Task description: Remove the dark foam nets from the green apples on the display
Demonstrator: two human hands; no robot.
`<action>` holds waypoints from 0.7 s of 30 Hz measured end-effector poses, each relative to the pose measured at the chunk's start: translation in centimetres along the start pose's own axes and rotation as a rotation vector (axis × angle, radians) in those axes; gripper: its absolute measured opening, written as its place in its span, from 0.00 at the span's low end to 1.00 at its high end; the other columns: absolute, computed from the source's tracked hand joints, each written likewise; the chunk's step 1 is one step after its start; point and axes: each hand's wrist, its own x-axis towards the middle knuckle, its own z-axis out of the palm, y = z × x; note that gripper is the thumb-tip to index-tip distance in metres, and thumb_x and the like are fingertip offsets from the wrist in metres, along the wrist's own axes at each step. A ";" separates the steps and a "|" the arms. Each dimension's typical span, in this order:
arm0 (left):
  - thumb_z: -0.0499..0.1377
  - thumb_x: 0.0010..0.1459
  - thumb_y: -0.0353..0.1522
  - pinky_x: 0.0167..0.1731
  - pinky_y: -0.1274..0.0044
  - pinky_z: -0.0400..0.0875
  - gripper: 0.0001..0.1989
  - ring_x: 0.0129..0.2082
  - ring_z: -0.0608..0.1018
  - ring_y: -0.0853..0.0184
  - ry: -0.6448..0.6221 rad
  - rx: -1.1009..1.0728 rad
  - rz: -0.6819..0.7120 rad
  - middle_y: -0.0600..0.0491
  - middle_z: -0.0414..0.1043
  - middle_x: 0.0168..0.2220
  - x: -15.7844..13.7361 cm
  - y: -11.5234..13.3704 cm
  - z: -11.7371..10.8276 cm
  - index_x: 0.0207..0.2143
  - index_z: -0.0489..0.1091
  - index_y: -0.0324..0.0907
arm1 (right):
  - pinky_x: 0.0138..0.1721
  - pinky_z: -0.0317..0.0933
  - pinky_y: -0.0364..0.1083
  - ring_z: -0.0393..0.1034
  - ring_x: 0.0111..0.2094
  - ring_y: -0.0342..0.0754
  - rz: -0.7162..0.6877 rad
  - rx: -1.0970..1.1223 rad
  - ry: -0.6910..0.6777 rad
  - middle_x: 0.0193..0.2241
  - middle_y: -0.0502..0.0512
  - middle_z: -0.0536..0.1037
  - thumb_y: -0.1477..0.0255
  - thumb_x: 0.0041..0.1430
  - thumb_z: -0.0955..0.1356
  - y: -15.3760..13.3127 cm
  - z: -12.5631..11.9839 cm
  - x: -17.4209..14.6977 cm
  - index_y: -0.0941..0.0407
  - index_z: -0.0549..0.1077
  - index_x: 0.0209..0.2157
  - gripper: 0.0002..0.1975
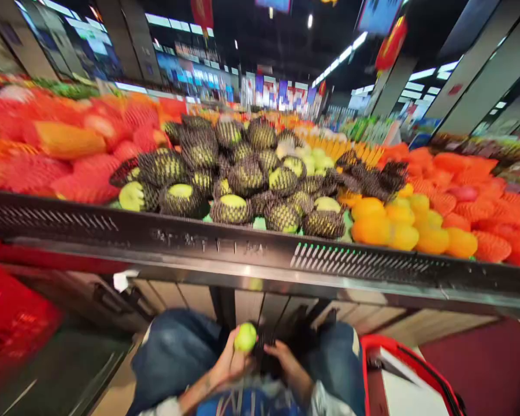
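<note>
My left hand (pixel 229 364) holds a green fruit (pixel 245 337) low in front of my knees. My right hand (pixel 286 358) grips a black foam net sleeve (pixel 264 346) right beside the fruit, touching it. Both hands sit between my blue-jeaned legs, below the edge of a produce display. On that display lies a heap of green fruits in black net sleeves (pixel 242 173), directly above and ahead of my hands.
A black perforated metal rim (pixel 260 248) fronts the display. Red-netted fruit (pixel 69 150) lies at left, orange and yellow fruit (pixel 398 225) at right. A red crate (pixel 13 323) stands at lower left; a red basket (pixel 407 375) at lower right.
</note>
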 end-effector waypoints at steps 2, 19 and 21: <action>0.58 0.53 0.53 0.28 0.74 0.71 0.23 0.23 0.77 0.65 0.001 -0.121 -0.054 0.53 0.76 0.25 0.1 -0.4 -0.5 0.32 0.74 0.43 | 0.36 0.67 0.52 0.73 0.27 0.51 0.163 0.148 -0.003 0.23 0.52 0.79 0.48 0.30 0.79 3.1 -0.4 0.2 0.57 0.78 0.26 0.28; 0.50 0.59 0.53 0.30 0.74 0.73 0.23 0.27 0.73 0.68 0.114 -0.307 0.112 0.51 0.77 0.35 -0.2 1.4 -3.0 0.38 0.71 0.44 | 0.34 0.60 0.45 0.69 0.31 0.45 0.360 0.230 0.053 0.30 0.53 0.80 0.73 0.37 0.73 7.6 -3.5 1.8 0.59 0.81 0.36 0.19; 0.53 0.58 0.51 0.25 0.74 0.71 0.21 0.27 0.73 0.67 0.114 -0.303 0.097 0.51 0.76 0.34 0.0 1.2 -2.9 0.38 0.71 0.45 | 0.33 0.57 0.44 0.65 0.29 0.43 0.309 0.217 0.108 0.28 0.50 0.77 0.72 0.41 0.70 7.7 -3.6 1.9 0.59 0.80 0.36 0.17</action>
